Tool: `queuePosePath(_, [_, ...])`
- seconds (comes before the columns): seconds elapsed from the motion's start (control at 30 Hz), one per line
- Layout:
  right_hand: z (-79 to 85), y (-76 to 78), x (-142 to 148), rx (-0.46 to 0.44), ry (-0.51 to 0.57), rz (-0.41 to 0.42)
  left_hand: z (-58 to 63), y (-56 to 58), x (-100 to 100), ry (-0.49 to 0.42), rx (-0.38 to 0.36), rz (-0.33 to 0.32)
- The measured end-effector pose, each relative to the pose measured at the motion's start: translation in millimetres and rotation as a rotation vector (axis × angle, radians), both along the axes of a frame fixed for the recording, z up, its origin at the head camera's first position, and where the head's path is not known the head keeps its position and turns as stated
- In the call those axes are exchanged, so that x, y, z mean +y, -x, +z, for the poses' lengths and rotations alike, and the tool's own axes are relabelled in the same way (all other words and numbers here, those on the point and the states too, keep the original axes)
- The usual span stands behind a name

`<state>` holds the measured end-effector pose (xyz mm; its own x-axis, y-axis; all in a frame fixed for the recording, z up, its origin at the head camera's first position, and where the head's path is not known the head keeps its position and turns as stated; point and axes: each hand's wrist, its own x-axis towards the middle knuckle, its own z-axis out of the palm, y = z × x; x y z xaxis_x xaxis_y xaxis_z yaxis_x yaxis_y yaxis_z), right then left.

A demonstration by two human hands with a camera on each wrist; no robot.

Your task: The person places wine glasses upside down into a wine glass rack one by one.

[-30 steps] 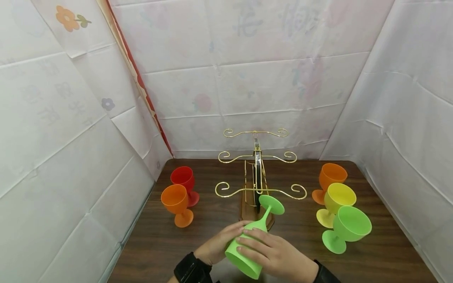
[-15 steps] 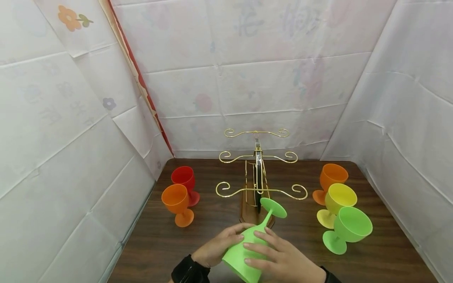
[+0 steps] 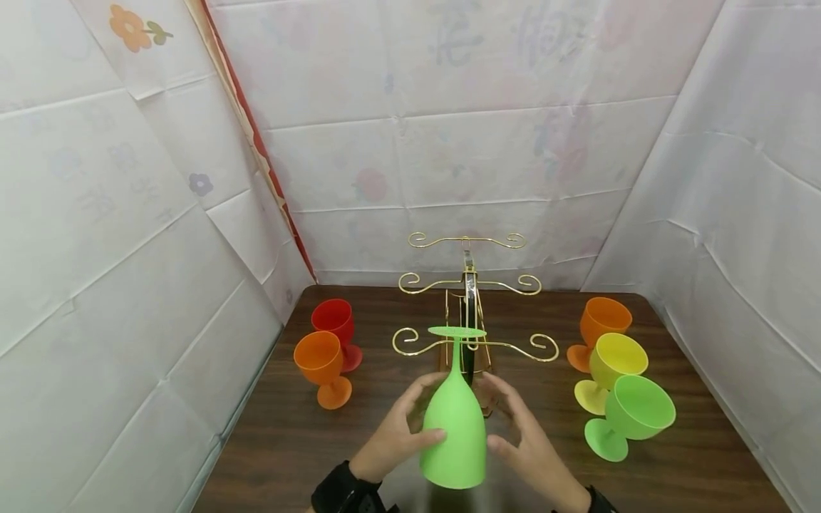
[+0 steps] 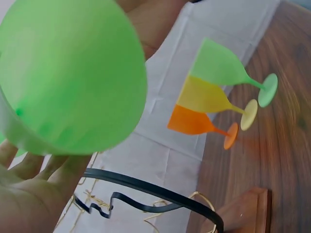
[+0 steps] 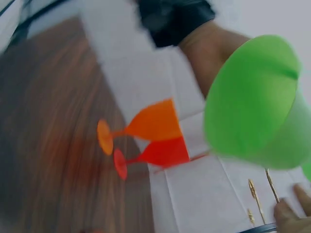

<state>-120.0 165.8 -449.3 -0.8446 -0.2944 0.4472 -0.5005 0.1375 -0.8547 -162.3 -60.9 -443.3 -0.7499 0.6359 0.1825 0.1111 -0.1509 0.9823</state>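
Observation:
A light green goblet (image 3: 454, 434) hangs upside down, its foot up and its bowl mouth facing the table. My left hand (image 3: 400, 431) holds it from the left, thumb across the front of the bowl and fingers behind. On the other side my right hand (image 3: 529, 445) is spread, thumb and fingers apart from the bowl. The goblet's foot overlaps the lowest gold arm of a wire rack (image 3: 470, 292) behind it. In the left wrist view the bowl (image 4: 73, 73) fills the upper left. The right wrist view shows the bowl's open mouth (image 5: 252, 97).
An orange goblet (image 3: 318, 360) and a red goblet (image 3: 333, 318) stand upright at the left. Along the right stand orange (image 3: 603, 318), yellow (image 3: 618, 356) and green (image 3: 639, 406) goblets. White sheets (image 3: 513, 142) wall in the dark wooden table (image 3: 269, 442).
The green goblet, earlier tilted between both hands, is now upright on its mouth end, its foot higher and further left. My right hand has come off it.

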Motion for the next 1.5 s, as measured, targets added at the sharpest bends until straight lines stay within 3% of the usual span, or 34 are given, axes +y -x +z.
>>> queuePosePath(0.1, [-0.6,4.2,-3,-0.158,-0.042,0.06,-2.6,-0.4,5,0.009,0.076,0.059])
queuePosePath(0.23, [-1.1,8.8,-6,-0.25,-0.012,0.131,-5.0,-0.2,8,0.045,0.133,0.104])
queuePosePath(0.43, [-0.8,12.8,-9,-0.291,0.021,0.131,-7.6,2.3,8,0.052,0.158,0.115])
queuePosePath(0.67, [-0.1,16.8,-8,-0.293,-0.06,0.049,-8.7,6.7,8,0.054,0.2,0.119])
queuePosePath(0.8, [2.0,15.2,-11,-0.243,-0.032,-0.007,-8.8,6.5,9,0.016,0.267,0.127])
queuePosePath(0.93, [0.4,13.8,-15,-0.098,-0.012,-0.055,-13.5,6.4,8,-0.018,0.387,0.129])
queuePosePath(1.03, [-0.9,13.7,-17,-0.008,-0.008,-0.078,-17.5,6.6,7,0.026,0.473,0.155])
queuePosePath(1.27, [-5.6,15.3,-17,0.018,0.006,-0.056,-26.0,6.8,12,0.149,0.609,0.242])
queuePosePath(1.5, [-12.4,17.9,-19,0.046,-0.004,-0.042,-34.5,7.1,11,0.155,0.643,0.27])
